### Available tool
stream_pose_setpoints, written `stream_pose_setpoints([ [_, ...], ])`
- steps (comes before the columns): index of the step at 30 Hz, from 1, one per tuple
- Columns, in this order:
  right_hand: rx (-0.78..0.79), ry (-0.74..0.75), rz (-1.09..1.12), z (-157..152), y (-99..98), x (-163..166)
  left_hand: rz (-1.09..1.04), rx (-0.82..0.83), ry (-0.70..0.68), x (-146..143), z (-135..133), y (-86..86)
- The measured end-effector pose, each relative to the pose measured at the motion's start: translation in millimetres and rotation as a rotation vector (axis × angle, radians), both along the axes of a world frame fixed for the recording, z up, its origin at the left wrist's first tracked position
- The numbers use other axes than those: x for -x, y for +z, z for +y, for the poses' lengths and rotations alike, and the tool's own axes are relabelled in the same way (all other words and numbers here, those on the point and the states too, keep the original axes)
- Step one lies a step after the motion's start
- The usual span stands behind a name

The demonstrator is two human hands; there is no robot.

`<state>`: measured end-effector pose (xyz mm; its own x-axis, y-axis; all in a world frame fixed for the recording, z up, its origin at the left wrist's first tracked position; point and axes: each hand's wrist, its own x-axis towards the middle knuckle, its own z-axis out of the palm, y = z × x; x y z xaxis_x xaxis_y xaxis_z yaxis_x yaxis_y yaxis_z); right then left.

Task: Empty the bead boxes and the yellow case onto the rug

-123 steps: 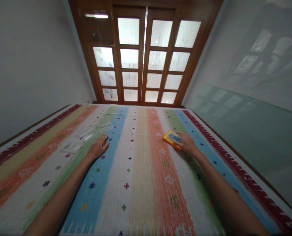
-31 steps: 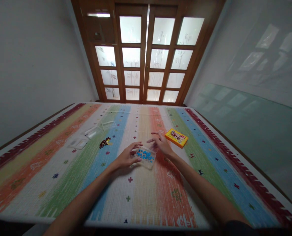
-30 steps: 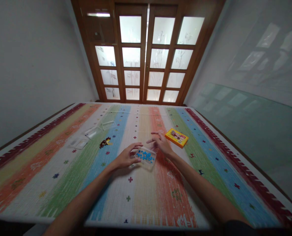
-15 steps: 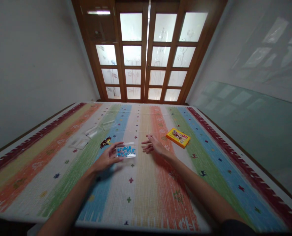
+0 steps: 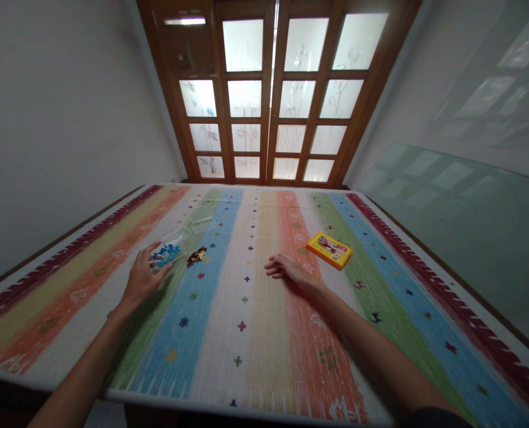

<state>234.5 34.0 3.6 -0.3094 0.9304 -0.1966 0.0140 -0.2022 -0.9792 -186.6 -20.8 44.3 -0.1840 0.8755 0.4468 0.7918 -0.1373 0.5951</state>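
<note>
My left hand (image 5: 140, 277) holds a small clear plastic box with several blue pieces (image 5: 166, 254) at the left of the striped cloth, over the green stripe. Just right of the box lies a little heap of dark brown and yellow pieces (image 5: 197, 256). My right hand (image 5: 283, 267) rests flat on the cloth near the middle, fingers together and pointing left, holding nothing. A yellow flat box (image 5: 329, 249) lies a short way to the right of that hand.
Another clear plastic box (image 5: 203, 224) sits farther back on the left. The striped cloth (image 5: 255, 321) covers the whole table. Wooden glazed doors (image 5: 271, 95) stand behind the far edge, walls close on both sides.
My left hand has carried the clear box of blue pieces from the middle of the cloth to the left, beside the dark heap. My right hand has settled flat on the cloth.
</note>
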Motion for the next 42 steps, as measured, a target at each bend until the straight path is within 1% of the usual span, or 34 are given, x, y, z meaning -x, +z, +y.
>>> stream_pose_setpoints([
  [4, 0.008, 0.004, -0.009, -1.9, 0.3, 0.2, 0.166, -0.025, -0.07, -5.4, 6.3, -13.5],
  [8, -0.002, 0.005, 0.004, -5.0, 2.2, -0.1, 0.298, -0.096, -0.111, -17.4, 11.0, -21.9],
  [13, 0.002, 0.001, 0.021, -6.9, 3.1, -0.8, 0.368, -0.137, -0.155, -24.1, 15.2, -27.1],
  [17, -0.013, 0.018, 0.015, -6.8, 2.8, -0.9, 0.433, -0.136, -0.188, -25.4, 12.8, -25.9],
  [21, 0.004, 0.012, 0.019, -6.8, 3.3, -0.8, 0.511, -0.13, -0.218, -24.3, 8.8, -21.5],
  [27, 0.002, 0.023, 0.03, -7.9, 3.4, -1.1, 0.551, -0.092, -0.276, -12.2, 4.6, -11.0],
  [29, 0.014, 0.014, 0.042, -8.2, 3.6, -0.8, 0.537, -0.092, -0.296, -8.4, 4.0, -5.6],
  [31, 0.027, 0.009, 0.054, -8.2, 3.8, -0.4, 0.491, -0.118, -0.285, -7.6, 4.8, 0.8],
  [34, 0.039, 0.008, 0.068, -7.4, 3.1, -0.1, 0.348, -0.177, -0.196, -14.7, 9.9, 10.3],
  [35, 0.043, 0.009, 0.07, -6.8, 2.6, -0.1, 0.282, -0.172, -0.168, -19.5, 12.8, 12.8],
  [36, 0.046, 0.01, 0.073, -6.2, 2.0, -0.2, 0.211, -0.145, -0.154, -25.6, 16.3, 14.7],
  [38, 0.052, 0.016, 0.079, -4.9, 0.7, -0.4, 0.077, -0.028, -0.187, -41.1, 25.0, 15.9],
  [40, 0.053, 0.025, 0.086, -4.4, 0.0, -0.6, -0.022, 0.132, -0.268, -59.8, 36.0, 13.4],
  [42, 0.054, 0.039, 0.086, -5.2, 0.6, -1.1, -0.056, 0.252, -0.346, -79.6, 48.5, 8.1],
])
